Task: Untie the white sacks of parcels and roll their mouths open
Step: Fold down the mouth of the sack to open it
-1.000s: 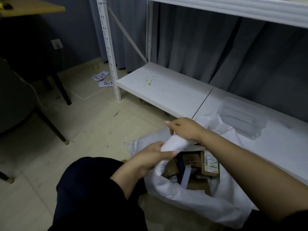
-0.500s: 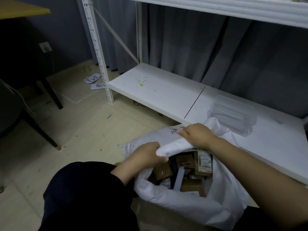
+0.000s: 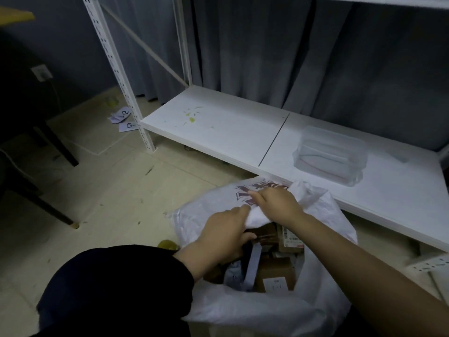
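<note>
Left hand [image 3: 226, 229] and right hand [image 3: 274, 203] both grip the sack's [image 3: 267, 312] far rim [image 3: 255, 216], which runs crosswise between them; the left sits nearer the body.

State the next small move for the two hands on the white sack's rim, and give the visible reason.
Probably roll the bunched far rim outward and down: the left hand and right hand both grip it, the white sack is already untied, and parcels show inside.
</note>
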